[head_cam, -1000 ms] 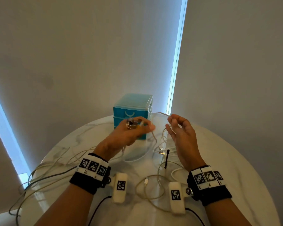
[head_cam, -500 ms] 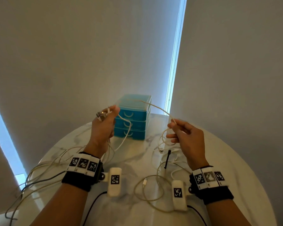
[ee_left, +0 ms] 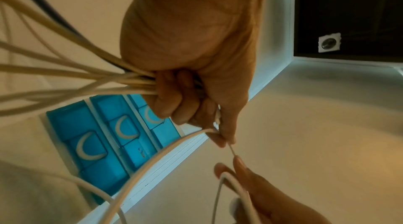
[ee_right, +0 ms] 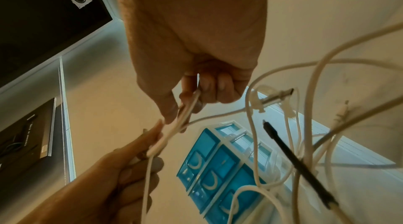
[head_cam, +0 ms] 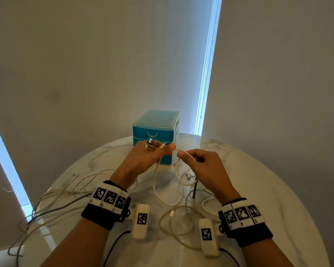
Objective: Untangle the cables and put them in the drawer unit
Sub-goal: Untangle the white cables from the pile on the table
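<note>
In the head view my left hand (head_cam: pixel 162 149) is raised in front of the teal drawer unit (head_cam: pixel 156 130). It grips a bundle of cream cables (ee_left: pixel 87 79), with USB plugs (head_cam: pixel 151 145) sticking out above the knuckles. Its thumb and forefinger also pinch a thin white cable (head_cam: pixel 178 150). My right hand (head_cam: pixel 183 156) pinches that same cable (ee_right: pixel 174 129) just to the right, fingertips almost touching the left hand's. All three drawers (ee_left: pixel 104 141) are shut. The cable's slack hangs in a loop (head_cam: pixel 168 197) down to the table.
Loose white cables (head_cam: pixel 174 228) and a short black cable (head_cam: pixel 195 187) lie on the round marble table (head_cam: pixel 258 189) below my hands. The bundle's cables (head_cam: pixel 56 197) trail over the table's left edge. Walls and a blind stand close behind the drawer unit.
My left hand, which had pulled up and to the left with the cable stretched between the hands, has come back right and down beside the right hand. The cable now hangs slack.
</note>
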`<action>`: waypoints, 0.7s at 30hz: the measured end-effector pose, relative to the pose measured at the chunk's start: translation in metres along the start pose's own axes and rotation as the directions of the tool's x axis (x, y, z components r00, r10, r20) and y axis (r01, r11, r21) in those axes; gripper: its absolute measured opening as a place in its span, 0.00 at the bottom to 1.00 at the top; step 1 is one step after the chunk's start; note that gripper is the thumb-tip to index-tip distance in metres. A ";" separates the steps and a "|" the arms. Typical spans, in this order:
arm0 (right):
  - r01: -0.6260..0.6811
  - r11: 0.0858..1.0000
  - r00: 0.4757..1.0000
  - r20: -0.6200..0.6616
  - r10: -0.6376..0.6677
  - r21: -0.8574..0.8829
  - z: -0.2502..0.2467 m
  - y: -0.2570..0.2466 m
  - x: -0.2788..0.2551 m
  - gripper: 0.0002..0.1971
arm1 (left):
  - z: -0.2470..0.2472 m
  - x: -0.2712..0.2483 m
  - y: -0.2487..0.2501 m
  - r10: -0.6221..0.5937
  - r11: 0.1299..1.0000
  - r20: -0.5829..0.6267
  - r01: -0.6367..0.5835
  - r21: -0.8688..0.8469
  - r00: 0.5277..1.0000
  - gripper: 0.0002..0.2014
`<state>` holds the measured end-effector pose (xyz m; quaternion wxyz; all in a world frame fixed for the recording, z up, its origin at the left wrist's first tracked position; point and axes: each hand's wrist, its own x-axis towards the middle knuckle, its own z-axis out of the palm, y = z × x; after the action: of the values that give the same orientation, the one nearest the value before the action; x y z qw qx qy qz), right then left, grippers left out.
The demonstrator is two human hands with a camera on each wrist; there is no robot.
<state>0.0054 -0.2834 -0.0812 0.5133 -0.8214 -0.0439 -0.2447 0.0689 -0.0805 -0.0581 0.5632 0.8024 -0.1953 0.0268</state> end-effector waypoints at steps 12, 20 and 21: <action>0.047 0.958 0.842 0.527 0.115 -0.284 -0.008 0.004 -0.007 0.11 | -0.042 0.018 -0.021 -0.183 0.779 -0.464 -0.160 -0.606 0.867 0.14; -0.127 0.985 0.960 -0.235 0.151 0.114 -0.033 0.003 0.004 0.28 | -0.053 0.021 -0.031 -0.278 0.731 -0.490 -0.149 -0.666 0.826 0.14; -0.161 0.967 0.972 -0.139 0.190 0.198 -0.032 0.001 0.002 0.28 | -0.052 0.021 -0.031 -0.276 0.734 -0.480 -0.139 -0.665 0.833 0.14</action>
<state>-0.0038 -0.3115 -0.0697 0.6092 -0.7488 0.0472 -0.2569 0.1080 -0.0296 -0.0610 0.8469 0.5066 0.0098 0.1612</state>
